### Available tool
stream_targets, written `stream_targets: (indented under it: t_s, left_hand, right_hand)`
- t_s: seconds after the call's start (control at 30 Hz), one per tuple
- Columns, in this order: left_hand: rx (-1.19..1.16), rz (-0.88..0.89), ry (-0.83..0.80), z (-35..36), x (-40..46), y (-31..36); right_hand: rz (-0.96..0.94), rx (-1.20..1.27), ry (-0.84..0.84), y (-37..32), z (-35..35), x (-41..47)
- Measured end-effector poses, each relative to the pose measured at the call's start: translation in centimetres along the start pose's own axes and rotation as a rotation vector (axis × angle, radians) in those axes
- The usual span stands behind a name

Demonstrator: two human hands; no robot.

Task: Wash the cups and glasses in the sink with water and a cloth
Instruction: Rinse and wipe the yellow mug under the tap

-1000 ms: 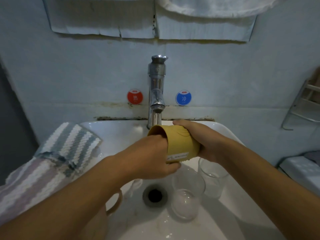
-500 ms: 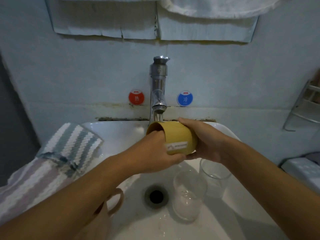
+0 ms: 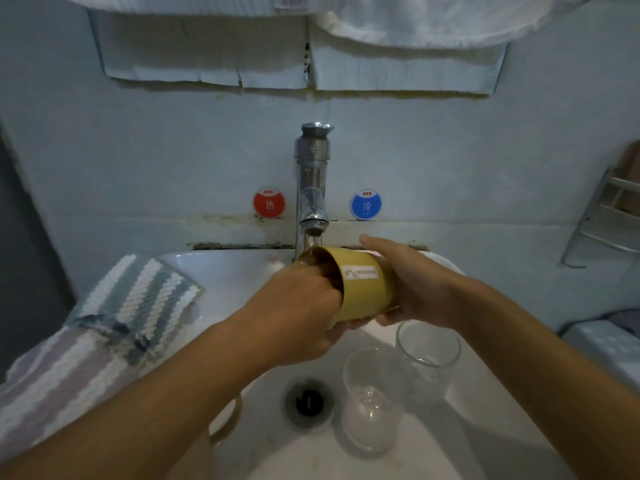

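A yellow cup (image 3: 363, 292) with a white label lies on its side just under the faucet spout (image 3: 313, 226), its mouth facing left. My left hand (image 3: 298, 313) has its fingers inside the cup's mouth and its thumb below the rim. My right hand (image 3: 415, 289) holds the cup's base end, fingers along the top and thumb beneath. Two clear glasses stand in the white sink (image 3: 225, 271): one (image 3: 370, 400) beside the drain, the other (image 3: 429, 358) further right. A striped cloth (image 3: 138, 299) lies over the sink's left rim.
A beige mug handle (image 3: 228, 420) shows under my left forearm. The drain (image 3: 309, 401) is at the basin's middle. Red (image 3: 269, 203) and blue (image 3: 366, 205) stickers flank the faucet. A metal rack (image 3: 609, 216) hangs at right, and white towels (image 3: 450, 22) hang overhead.
The yellow cup has turned in my hands, so its label has moved from the lower side to the top. The cup sits slightly higher, closer to the spout.
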State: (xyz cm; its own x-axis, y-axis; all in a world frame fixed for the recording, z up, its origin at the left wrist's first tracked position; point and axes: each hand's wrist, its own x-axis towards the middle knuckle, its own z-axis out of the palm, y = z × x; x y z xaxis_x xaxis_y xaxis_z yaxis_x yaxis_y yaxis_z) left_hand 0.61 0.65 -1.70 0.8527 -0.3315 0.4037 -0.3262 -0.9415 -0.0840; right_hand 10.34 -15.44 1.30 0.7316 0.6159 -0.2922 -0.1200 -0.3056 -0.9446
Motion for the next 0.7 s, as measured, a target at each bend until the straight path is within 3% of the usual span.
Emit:
stream_targets:
  t_s: [0.3,0.43,0.7]
  left_hand:
    - [-0.148,-0.058,-0.070,-0.2,0.1,-0.1]
    - [-0.061,-0.089,-0.151,0.1,-0.2,-0.4]
    - [0.079,-0.055,0.005,-0.1,0.7,-0.7]
  right_hand:
    - [-0.087,-0.110,0.123,0.9,0.5,1.2]
    - [-0.089,-0.118,0.149,1.2,0.5,1.7]
    - [0.010,-0.049,0.180,1.0,0.4,1.4]
